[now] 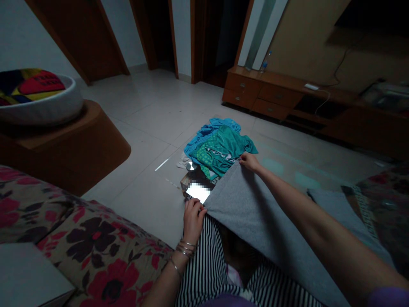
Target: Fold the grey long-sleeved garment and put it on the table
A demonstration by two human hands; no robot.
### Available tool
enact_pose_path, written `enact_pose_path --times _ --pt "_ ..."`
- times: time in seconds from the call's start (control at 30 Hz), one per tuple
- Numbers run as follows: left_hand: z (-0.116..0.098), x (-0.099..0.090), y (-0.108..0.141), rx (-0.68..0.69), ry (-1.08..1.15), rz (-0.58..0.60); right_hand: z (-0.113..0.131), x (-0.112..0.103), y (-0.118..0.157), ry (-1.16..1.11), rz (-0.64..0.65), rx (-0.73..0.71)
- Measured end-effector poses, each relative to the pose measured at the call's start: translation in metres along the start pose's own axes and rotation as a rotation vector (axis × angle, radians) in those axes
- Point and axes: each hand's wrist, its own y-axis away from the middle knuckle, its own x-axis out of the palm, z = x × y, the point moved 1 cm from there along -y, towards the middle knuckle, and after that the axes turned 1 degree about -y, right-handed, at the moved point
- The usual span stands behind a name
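Observation:
A grey garment (pixel 243 196) is stretched across my lap, with its edge pulled taut between my two hands. My left hand (pixel 193 217), with bangles on the wrist, pinches the near corner of that edge. At the far corner, the fingers of my right hand (pixel 249 163) are closed on the cloth. Just beyond lies a pile of clothes: a green printed garment (pixel 225 143) on top of a blue one (pixel 201 138). A round silver object (pixel 191 166) and a bright white pixelated patch (pixel 198 192) show between the pile and my left hand.
On the left are a flowered sofa (pixel 96 243) and a brown stand (pixel 83 149) bearing a white bowl (pixel 60 111) with a colourful ball. More grey cloth (pixel 345 213) lies at the right. Across the tiled floor stands a low wooden cabinet (pixel 275 96) with a bottle (pixel 264 64) on it.

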Motion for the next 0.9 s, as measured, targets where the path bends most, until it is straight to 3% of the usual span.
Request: enact_pose_path --times 0.3,0.5,0.67,0.9 --pt "0.001 0.01 -0.005 0.068 -0.024 0.042 -0.003 0.003 0.004 -0.213 -0.032 0.023" --pt "-0.006 0.005 -0.007 0.126 0.09 0.093 -0.005 0.001 0.003 -0.333 0.006 0.008" --pt "-0.003 0.005 -0.003 -0.069 0.274 0.113 -0.007 -0.002 0.004 -0.498 0.04 0.042" --pt "0.01 0.011 0.007 -0.266 0.33 0.174 0.0 -0.001 0.008 -0.503 0.131 0.05"
